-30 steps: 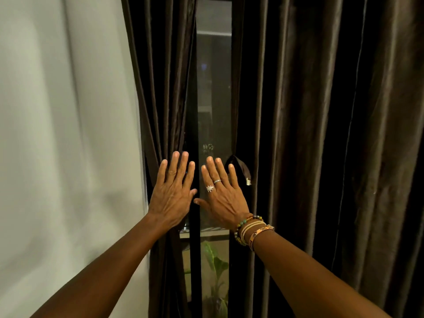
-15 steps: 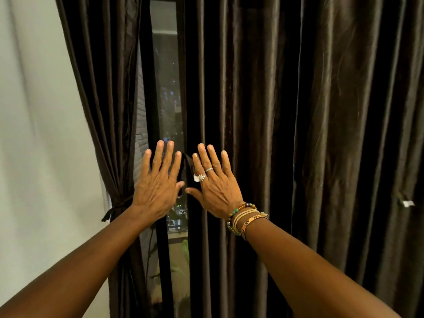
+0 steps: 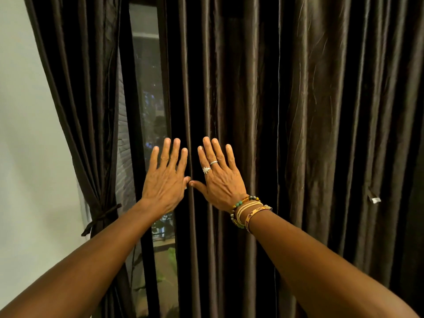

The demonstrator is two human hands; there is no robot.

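Beside dark window glass [image 3: 149, 88], a pleated dark brown satin curtain [image 3: 321, 134] looks soft and slippery. Left hand [image 3: 164, 180] and right hand [image 3: 219, 180] are flat and grasp nothing; its edge fold seems best to pinch.

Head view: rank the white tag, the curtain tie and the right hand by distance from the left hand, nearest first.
From the left hand:
1. right hand, just beside it on the right, thumbs almost meeting.
2. curtain tie, lower left.
3. white tag, far right.
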